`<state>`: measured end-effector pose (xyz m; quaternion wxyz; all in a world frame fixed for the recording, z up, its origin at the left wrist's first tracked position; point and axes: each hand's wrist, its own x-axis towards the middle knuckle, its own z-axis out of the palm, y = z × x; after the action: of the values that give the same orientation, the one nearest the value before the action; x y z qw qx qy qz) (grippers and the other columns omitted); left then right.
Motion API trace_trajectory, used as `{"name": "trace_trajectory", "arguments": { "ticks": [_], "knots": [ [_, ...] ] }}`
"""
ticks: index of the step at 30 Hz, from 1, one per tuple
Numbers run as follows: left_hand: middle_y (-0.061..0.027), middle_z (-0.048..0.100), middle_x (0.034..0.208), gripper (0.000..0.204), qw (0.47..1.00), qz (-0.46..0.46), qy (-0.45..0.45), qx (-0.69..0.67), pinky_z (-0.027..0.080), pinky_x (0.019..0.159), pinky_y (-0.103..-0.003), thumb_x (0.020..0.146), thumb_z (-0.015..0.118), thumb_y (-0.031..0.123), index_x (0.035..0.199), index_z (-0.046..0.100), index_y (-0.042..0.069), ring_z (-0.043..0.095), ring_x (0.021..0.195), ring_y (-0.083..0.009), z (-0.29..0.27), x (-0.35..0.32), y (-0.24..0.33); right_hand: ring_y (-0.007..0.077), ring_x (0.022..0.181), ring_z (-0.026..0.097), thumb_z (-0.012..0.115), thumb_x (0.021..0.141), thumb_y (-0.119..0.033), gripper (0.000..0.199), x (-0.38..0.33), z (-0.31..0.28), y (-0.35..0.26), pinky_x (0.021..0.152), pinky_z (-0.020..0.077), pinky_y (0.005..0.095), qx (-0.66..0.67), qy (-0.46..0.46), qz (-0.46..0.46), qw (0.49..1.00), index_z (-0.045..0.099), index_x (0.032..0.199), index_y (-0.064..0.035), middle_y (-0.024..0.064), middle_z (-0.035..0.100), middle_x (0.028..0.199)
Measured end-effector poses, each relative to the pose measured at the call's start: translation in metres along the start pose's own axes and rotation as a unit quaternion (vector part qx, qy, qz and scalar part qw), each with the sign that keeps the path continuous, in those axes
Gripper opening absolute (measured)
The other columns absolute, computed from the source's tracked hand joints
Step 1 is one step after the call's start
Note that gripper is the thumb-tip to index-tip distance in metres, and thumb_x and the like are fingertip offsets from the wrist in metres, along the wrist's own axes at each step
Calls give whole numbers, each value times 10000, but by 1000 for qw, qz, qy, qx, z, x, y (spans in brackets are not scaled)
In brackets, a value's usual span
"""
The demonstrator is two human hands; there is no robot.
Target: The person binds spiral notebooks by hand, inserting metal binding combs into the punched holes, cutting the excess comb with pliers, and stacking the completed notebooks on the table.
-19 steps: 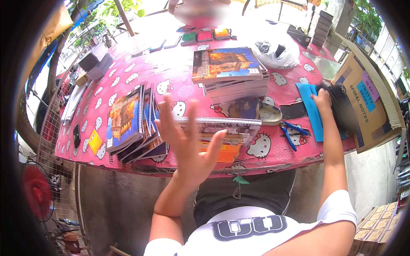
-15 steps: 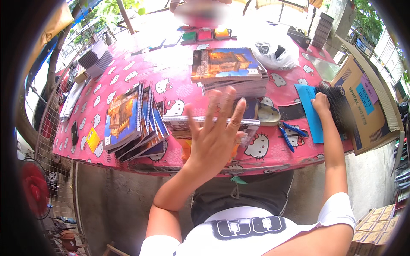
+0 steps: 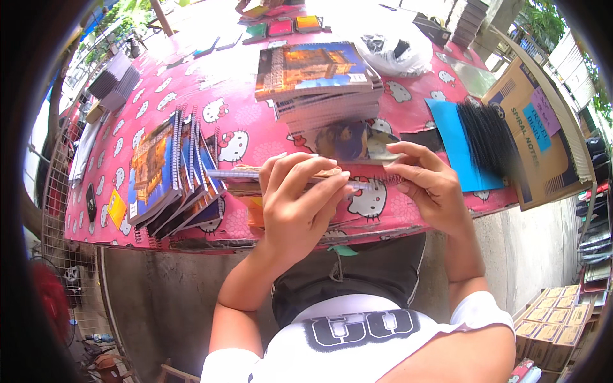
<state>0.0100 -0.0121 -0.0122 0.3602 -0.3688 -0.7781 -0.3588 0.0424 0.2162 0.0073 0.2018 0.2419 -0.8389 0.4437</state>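
Observation:
My left hand point(image 3: 300, 201) grips an unbound notebook point(image 3: 231, 173), seen nearly edge-on near the table's front edge. Between the fingertips of my right hand point(image 3: 431, 191) is a thin black spiral coil point(image 3: 387, 180), its free end pointing at the notebook's edge. Whether the coil touches the paper I cannot tell. Beyond my hands stands a pile of notebooks point(image 3: 313, 67) with a building on the cover. On the left lie several spiral-bound notebooks point(image 3: 153, 166), fanned over one another. At the right, many black coils point(image 3: 488, 137) lie on a blue sheet point(image 3: 450, 143).
An open cardboard box point(image 3: 527, 127) borders the coils on the right. Farther back are a plastic bag point(image 3: 396, 54) and small coloured notebooks point(image 3: 281, 27). A yellow card point(image 3: 116, 207) and a dark phone-like object point(image 3: 90, 203) lie at the left on the pink tablecloth point(image 3: 153, 102).
My right hand has left the coil pile with one coil and come in beside my left hand. My left hand, spread before, has closed on the notebook, which is now tilted edge-on.

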Motion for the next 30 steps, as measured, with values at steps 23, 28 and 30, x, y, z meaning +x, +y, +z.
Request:
{"name": "trace_trajectory", "arguments": {
  "ticks": [23,28,30],
  "knots": [
    [16,650,887,278,1000,1,6,-1,245,987,-377,676,790,201,934,700,148,601,819,-140,-1,-29,8,242,756,577,687,642,75,252,19,3,-21,678,460,347,-34,-119,-61,990,666,854,-60,74,581,804],
    [30,645,889,280,1000,9,14,-7,233,1001,-382,676,786,192,940,705,144,594,812,-136,1,-24,6,262,780,593,703,638,72,284,21,2,-28,666,475,348,3,-143,6,990,656,892,-45,92,582,812],
    [28,644,882,278,1000,5,13,-17,234,1000,-378,675,786,187,937,705,141,592,806,-137,2,-23,7,276,784,603,702,656,60,276,21,-5,-24,658,480,348,12,-174,15,985,653,909,-38,102,588,823]
  ]
}}
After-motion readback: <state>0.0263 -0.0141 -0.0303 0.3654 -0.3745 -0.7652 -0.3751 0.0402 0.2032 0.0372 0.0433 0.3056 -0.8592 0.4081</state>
